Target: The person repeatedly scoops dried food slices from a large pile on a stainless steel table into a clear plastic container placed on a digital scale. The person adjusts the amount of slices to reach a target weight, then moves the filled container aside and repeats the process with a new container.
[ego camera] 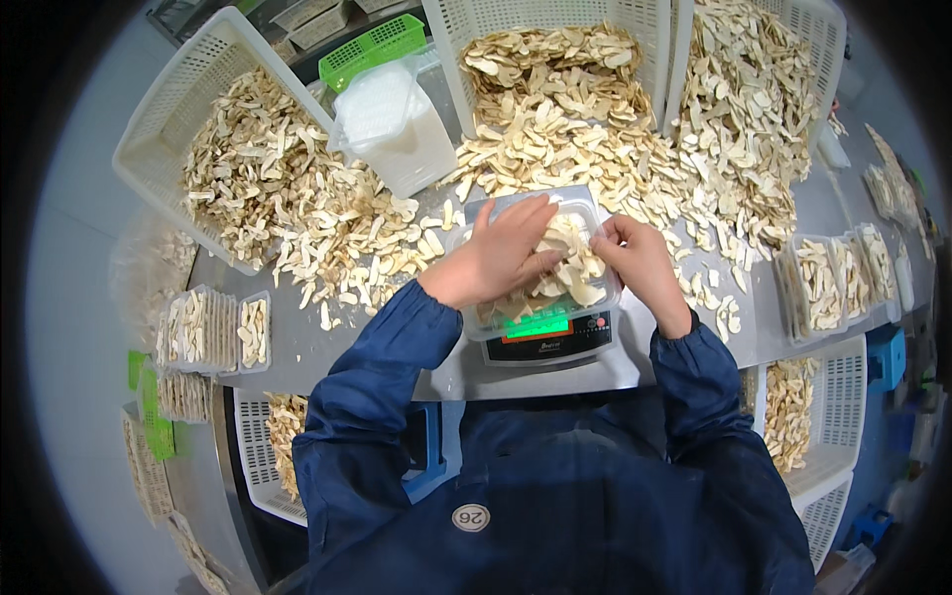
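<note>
A clear plastic tray [487,321] with pale dried mushroom slices [576,256] in it rests on a digital kitchen scale [550,348], whose display glows green through the tray. My left hand [494,256] lies palm down over the tray's left part, thumb apart from the fingers, touching the slices and hiding some of them. At the tray's right rim, my right hand [639,256] pinches the edge between thumb and fingers.
Loose slices [372,256] spread over the steel table [290,364]. Perforated white baskets [160,160] of slices lie tipped behind. A stack of clear trays [409,141] stands behind the scale. Filled trays stand on edge at the left [197,331] and right [822,286].
</note>
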{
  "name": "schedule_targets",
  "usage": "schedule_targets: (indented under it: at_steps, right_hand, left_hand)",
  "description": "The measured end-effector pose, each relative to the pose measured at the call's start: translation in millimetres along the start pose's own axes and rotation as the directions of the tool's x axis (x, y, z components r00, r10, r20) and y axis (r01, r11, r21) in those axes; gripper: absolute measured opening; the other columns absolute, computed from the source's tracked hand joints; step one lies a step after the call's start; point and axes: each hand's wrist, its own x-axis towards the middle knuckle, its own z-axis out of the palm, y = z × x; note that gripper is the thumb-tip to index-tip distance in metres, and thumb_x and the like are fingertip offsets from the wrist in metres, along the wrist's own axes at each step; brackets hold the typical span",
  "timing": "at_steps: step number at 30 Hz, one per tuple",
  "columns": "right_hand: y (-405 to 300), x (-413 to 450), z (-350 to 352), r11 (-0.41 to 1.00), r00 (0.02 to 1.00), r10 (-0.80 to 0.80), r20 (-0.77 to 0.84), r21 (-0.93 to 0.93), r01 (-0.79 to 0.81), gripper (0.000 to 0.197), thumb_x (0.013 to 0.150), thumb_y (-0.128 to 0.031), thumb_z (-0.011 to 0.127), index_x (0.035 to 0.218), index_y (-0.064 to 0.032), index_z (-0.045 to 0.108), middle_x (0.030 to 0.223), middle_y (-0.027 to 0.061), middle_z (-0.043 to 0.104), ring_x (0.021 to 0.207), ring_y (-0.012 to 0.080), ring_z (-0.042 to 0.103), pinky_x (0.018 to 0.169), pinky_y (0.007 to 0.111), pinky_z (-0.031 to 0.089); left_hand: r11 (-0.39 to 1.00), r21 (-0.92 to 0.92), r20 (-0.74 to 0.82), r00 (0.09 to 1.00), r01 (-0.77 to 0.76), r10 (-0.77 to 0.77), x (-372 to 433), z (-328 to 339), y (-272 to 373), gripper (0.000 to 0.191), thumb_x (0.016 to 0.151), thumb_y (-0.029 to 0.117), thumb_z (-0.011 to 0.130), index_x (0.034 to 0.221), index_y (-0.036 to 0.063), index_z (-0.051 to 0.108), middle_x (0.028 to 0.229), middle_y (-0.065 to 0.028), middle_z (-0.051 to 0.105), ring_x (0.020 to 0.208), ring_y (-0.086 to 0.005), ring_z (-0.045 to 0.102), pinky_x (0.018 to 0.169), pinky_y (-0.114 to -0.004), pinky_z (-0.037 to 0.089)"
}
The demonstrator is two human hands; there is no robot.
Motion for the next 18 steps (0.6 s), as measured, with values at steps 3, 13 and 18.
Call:
schedule_targets:
  at_steps: [3, 13, 18]
  right_hand:
    - [3, 7, -8, 0.997, 0.999, 0.026, -0.024, 0.07, -0.024, 0.014, 0.078, -0.011, 0.061, 0.078, 0.0025, 0.058, 0.057, 0.0028, 0.054, 0.041, 0.0092, 0.049, 0.038, 0.025, 0.037]
    - [10, 17, -15, 0.995, 0.998, -0.006, -0.055, 0.099, 0.012, 0.011, 0.083, -0.01, 0.059, 0.082, 0.0007, 0.057, 0.059, 0.0005, 0.055, 0.039, 0.005, 0.042, 0.034, 0.021, 0.031]
    - [-2, 9, -11, 0.997, 0.997, -0.004, -0.078, -0.082, -0.003, 0.014, 0.081, -0.012, 0.062, 0.086, 0.0009, 0.06, 0.061, 0.0018, 0.054, 0.044, 0.0072, 0.046, 0.039, 0.022, 0.035]
  left_hand:
    - [0.993, -0.098, 0.013, 0.998, 0.059, -0.058, -7, -15, 4, 0.057, 0.095, 0.035, 0.042, 0.141, 0.005, 0.027, 0.145, -0.0162, 0.028, 0.137, -0.0272, 0.022, 0.11, -0.048, 0.006]
    - [0.977, -0.205, -0.204, 0.974, 0.06, -0.103, -35, -12, -30, 0.07, 0.093, 0.056, 0.03, 0.143, 0.0081, 0.023, 0.147, -0.0154, 0.023, 0.139, -0.0298, 0.015, 0.11, -0.049, 0.008]
    - [0.986, -0.064, -0.227, 0.96, 0.153, -0.164, -48, 3, -16, 0.071, 0.088, 0.053, 0.045, 0.142, 0.0106, 0.026, 0.148, -0.0175, 0.019, 0.139, -0.0344, 0.012, 0.109, -0.051, 0.007]
